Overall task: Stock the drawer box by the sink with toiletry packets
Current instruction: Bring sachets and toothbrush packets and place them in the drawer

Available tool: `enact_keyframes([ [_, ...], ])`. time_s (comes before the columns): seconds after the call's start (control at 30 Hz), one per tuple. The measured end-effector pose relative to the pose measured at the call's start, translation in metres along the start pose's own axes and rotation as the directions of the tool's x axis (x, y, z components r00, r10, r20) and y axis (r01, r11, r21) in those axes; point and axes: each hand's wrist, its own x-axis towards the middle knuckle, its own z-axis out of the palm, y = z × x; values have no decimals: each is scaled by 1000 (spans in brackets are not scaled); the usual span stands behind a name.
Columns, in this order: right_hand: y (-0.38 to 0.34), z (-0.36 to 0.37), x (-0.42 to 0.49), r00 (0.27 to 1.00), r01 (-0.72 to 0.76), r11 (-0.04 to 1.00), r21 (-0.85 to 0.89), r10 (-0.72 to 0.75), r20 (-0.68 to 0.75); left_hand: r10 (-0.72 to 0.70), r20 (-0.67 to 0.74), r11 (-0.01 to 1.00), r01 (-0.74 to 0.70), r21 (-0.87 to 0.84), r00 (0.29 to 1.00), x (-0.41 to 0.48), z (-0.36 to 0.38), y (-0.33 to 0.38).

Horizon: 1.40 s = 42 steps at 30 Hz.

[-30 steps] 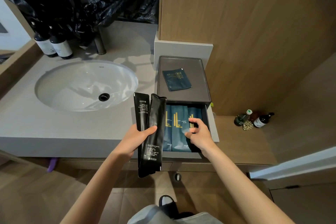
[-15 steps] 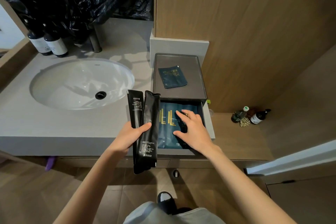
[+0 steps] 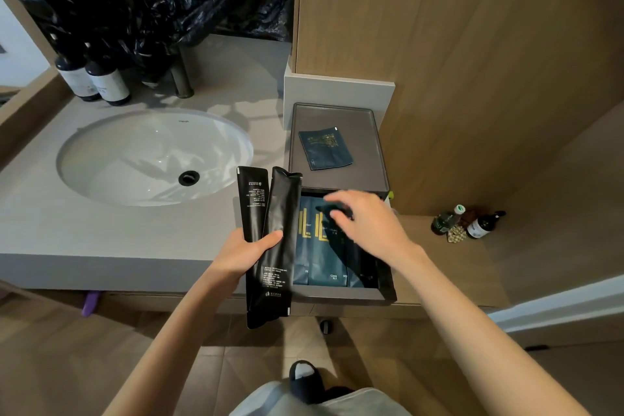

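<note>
Vanity counter (image 3: 101, 240) first: your left hand (image 3: 250, 250) clutched two black packets (image 3: 273, 236) upright beside the open drawer (image 3: 337, 294), probably queued for loading. Your right hand (image 3: 368, 230) blurred above its teal packets (image 3: 320, 246), spread or pinching, I couldn't tell. Beyond lay the sink (image 3: 67, 152).

**Packets, bottles, box: the count**

Two black packets (image 3: 270, 240) are in the left hand (image 3: 243, 253). One teal packet (image 3: 326, 149) lies mid-top on the one drawer box (image 3: 378, 159). At least three drawer packets (image 3: 320, 257) show; others are hidden. One sink (image 3: 152, 155). Two dark bottles (image 3: 108, 81) stand at the counter's (image 3: 101, 240) back-left corner, and at least two small bottles (image 3: 484, 224) at the shelf's (image 3: 456, 273) back edge.
</note>
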Motion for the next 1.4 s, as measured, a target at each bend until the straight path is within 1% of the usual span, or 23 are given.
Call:
enact_keyframes([
  [0.03, -2, -8, 11, 998, 11, 1000, 0, -11, -61, -1, -9, 1000, 1, -3, 1000, 1, -1, 1],
  [0.07, -4, -14, 24, 996, 16, 1000, -2, -16, -93, 0, -16, 1000, 0, -9, 1000, 1, -1, 3],
  [0.1, -4, -18, 38, 995, 16, 1000, -2, -16, -94, 7, -18, 1000, -7, -13, 1000, 1, -2, 5],
  [0.13, -4, -20, 52, 998, 9, 1000, -4, -9, -67, 22, -13, 1000, -22, -13, 1000, 2, -3, 6],
  [0.23, 0, -14, 90, 995, -52, 998, -25, 54, 84, 55, 10, 998, -55, -19, 998, 4, -5, 10],
  [0.3, 4, -5, 108, 982, -87, 993, -74, 99, 164, 38, -22, 999, -39, -31, 999, 7, -6, 13],
  [0.37, 7, 5, 119, 966, -120, 983, -138, 148, 211, 20, -63, 999, -22, -28, 998, 11, -7, 15],
  [0.43, 8, 13, 124, 963, -135, 969, -206, 177, 202, 19, -92, 1000, -20, -9, 996, 15, -7, 17],
  [0.5, 8, 17, 125, 969, -121, 953, -279, 174, 174, 17, -106, 1000, -19, -16, 994, 17, -9, 19],
  [0.63, 4, 15, 116, 984, -44, 924, -381, 106, 143, 17, -112, 1000, -19, -20, 994, 20, -12, 22],
  [0.7, 6, 9, 109, 992, -24, 928, -373, 67, 103, 20, -116, 1000, -22, -22, 993, 22, -12, 24],
  [0.77, 10, 3, 102, 999, -30, 950, -310, 32, 1, 24, -115, 999, -27, -22, 993, 22, -12, 26],
  [0.8, 12, -1, 98, 997, -52, 968, -247, 38, -61, 30, -117, 999, -32, -17, 993, 22, -12, 27],
  [0.87, 14, -12, 88, 977, -113, 993, -31, 105, -188, 50, -116, 999, -51, -8, 992, 22, -13, 28],
  [0.93, 13, -26, 76, 943, -143, 964, 225, 202, -265, 83, -97, 996, -84, 1, 992, 21, -13, 30],
  [1.0, 14, -38, 64, 927, -137, 887, 442, 272, -259, 102, -79, 995, -101, 13, 992, 20, -12, 33],
  [1.07, 12, -49, 48, 924, -161, 767, 621, 339, -179, 113, -78, 994, -112, 17, 991, 18, -10, 36],
  [1.13, 10, -57, 34, 923, -182, 635, 751, 373, -92, 135, -76, 991, -135, 13, 988, 17, -9, 37],
  [1.2, 10, -61, 20, 923, -213, 533, 819, 385, -11, 157, -63, 988, -156, 19, 986, 13, -6, 39],
  [1.27, 12, -64, 9, 921, -243, 486, 839, 388, 42, 172, -55, 985, -171, 28, 984, 10, -4, 40],
  [1.3, 13, -64, 5, 925, -248, 502, 829, 377, 48, 173, -53, 985, -172, 33, 983, 9, -4, 40],
  [1.33, 14, -64, 1, 932, -253, 543, 801, 358, 51, 169, -48, 985, -168, 36, 984, 8, -2, 39],
  [1.4, 14, -64, -4, 954, -255, 661, 705, 291, 72, 157, -36, 987, -155, 43, 987, 5, 0, 38],
])
